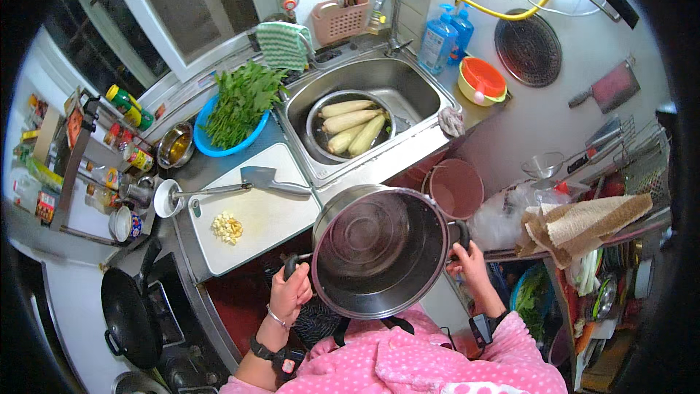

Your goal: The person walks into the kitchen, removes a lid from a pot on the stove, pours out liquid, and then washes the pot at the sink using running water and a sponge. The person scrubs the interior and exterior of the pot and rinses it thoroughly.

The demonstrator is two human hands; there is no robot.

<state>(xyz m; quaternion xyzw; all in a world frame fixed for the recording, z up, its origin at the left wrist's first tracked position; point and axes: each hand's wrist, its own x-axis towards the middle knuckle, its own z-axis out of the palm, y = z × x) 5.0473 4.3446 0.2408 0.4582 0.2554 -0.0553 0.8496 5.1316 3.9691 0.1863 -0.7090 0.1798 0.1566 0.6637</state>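
A large metal pot (383, 251) is tilted towards me in front of my body, its dark inside showing only a wet sheen. My left hand (291, 290) grips its left black handle, and my right hand (469, 265) holds the right one. Beyond it, several peeled pale gourds (350, 123) lie in a metal basin (311, 131) inside the steel sink (432, 90). To the left, a white cutting board (262, 230) carries chopped garlic (226, 228), a cleaver (265, 178) and a ladle-like utensil whose handle (219, 190) reaches the board.
A blue basin (210, 145) of leafy greens (240, 104) stands left of the sink. A black wok (128, 317) sits by the stove at the lower left. A reddish bucket (456, 189) is below the counter's edge, near plastic bags (500, 221) and a brown-and-cream cloth (585, 224).
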